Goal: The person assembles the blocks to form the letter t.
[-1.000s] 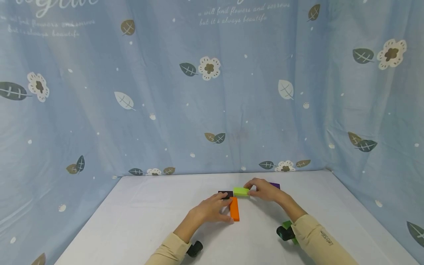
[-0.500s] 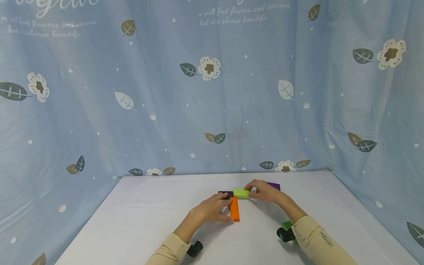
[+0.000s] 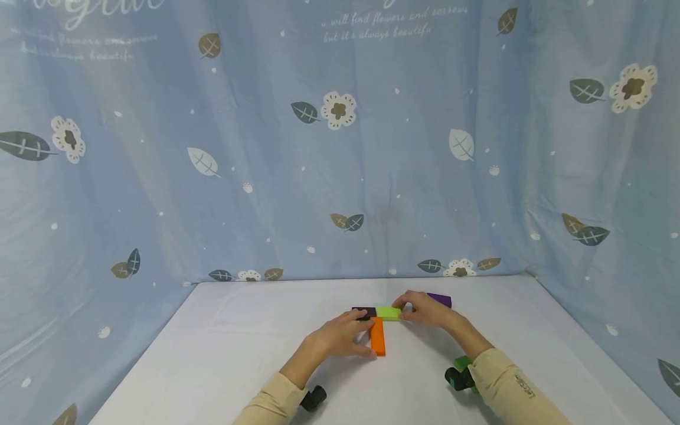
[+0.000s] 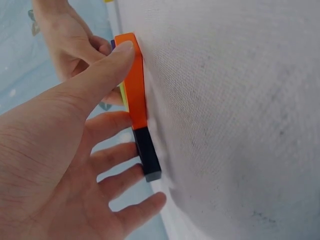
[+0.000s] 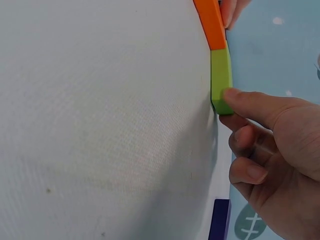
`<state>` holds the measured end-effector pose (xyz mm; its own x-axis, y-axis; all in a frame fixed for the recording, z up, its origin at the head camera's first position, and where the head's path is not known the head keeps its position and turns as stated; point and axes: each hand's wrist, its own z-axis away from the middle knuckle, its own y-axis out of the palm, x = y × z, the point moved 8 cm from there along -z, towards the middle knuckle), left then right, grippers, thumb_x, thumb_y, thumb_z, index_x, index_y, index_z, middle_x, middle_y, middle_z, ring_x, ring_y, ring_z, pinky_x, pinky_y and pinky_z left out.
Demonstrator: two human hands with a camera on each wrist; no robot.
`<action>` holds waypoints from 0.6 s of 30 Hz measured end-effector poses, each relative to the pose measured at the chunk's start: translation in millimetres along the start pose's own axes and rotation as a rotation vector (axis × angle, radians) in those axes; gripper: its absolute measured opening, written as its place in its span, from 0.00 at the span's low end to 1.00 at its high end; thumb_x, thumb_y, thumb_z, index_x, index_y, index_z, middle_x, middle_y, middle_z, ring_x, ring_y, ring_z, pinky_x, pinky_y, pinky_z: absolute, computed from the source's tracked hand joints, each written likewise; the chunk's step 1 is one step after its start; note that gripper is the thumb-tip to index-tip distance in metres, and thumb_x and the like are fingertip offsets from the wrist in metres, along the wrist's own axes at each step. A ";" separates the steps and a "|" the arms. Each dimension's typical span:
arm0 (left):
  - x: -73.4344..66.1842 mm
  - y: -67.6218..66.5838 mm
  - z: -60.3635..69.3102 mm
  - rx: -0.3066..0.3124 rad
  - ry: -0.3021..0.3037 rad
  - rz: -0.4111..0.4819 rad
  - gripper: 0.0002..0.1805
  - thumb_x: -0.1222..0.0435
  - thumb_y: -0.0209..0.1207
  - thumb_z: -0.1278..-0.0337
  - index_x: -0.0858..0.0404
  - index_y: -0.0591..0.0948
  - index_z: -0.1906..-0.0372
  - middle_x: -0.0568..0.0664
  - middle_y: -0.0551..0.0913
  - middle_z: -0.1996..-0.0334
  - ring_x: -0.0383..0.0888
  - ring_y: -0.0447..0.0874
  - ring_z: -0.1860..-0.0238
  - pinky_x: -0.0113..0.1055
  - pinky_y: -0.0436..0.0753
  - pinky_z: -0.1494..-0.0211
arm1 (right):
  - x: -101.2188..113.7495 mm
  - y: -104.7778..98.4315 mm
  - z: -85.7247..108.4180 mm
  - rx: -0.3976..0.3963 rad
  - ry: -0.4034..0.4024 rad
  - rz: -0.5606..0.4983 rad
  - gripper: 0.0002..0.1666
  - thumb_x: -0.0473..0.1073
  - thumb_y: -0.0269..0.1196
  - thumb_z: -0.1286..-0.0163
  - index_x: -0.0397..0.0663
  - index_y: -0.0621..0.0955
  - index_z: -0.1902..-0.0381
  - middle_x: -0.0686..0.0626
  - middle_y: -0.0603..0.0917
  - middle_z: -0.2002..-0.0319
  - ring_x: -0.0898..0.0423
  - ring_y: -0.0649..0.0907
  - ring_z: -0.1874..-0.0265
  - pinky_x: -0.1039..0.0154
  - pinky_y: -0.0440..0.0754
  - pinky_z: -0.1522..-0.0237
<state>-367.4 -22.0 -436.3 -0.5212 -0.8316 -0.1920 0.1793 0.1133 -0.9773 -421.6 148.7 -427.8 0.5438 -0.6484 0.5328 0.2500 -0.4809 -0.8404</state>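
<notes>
In the head view an orange block (image 3: 378, 339) lies lengthwise on the white table, its far end at a black block (image 3: 370, 310) and a lime-green block (image 3: 388, 314), which sit end to end. My left hand (image 3: 337, 336) holds the orange block between thumb and index finger, one at each end. In the left wrist view, other fingers of that hand lie along the black block (image 4: 146, 152). My right hand (image 3: 425, 309) pinches the lime-green block's right end. The right wrist view has its thumb (image 5: 245, 102) on that block, with the other fingers curled below.
A purple block (image 3: 441, 300) lies just beyond my right hand. Partly hidden by the right sleeve and its black wrist camera (image 3: 458, 379) is a green block (image 3: 461, 362). A blue patterned curtain (image 3: 340, 177) hangs behind and beside the table.
The lime-green block has slid slightly toward me, into line with the black block, and my right hand has moved with it. My left hand stays put. The head view has shifted slightly.
</notes>
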 end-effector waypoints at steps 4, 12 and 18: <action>-1.1 -0.7 0.5 0.005 0.007 0.004 0.43 0.36 0.64 0.51 0.44 0.68 0.28 0.48 0.63 0.25 0.51 0.64 0.27 0.51 0.72 0.30 | 1.2 0.7 0.3 0.003 -0.009 -0.006 0.15 0.37 0.64 0.33 0.38 0.82 0.49 0.45 0.84 0.55 0.56 0.79 0.61 0.63 0.83 0.54; -2.0 -1.0 2.1 0.012 0.009 -0.008 0.43 0.36 0.64 0.51 0.45 0.69 0.29 0.48 0.63 0.25 0.51 0.63 0.26 0.50 0.71 0.29 | 3.0 2.1 0.4 0.006 -0.006 0.012 0.15 0.38 0.63 0.32 0.40 0.82 0.49 0.46 0.84 0.55 0.57 0.79 0.62 0.61 0.83 0.54; -1.5 -1.0 1.5 0.000 0.017 -0.021 0.43 0.36 0.64 0.51 0.45 0.68 0.28 0.48 0.63 0.25 0.50 0.63 0.26 0.49 0.71 0.29 | 1.4 2.2 -0.7 0.000 0.006 0.025 0.15 0.39 0.63 0.32 0.41 0.82 0.48 0.48 0.84 0.56 0.58 0.78 0.62 0.62 0.83 0.54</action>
<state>-365.5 -21.6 -434.9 -0.5393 -0.8243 -0.1725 0.1677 0.0956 -0.9812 -420.9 146.3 -428.8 0.5453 -0.6634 0.5125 0.2365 -0.4648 -0.8533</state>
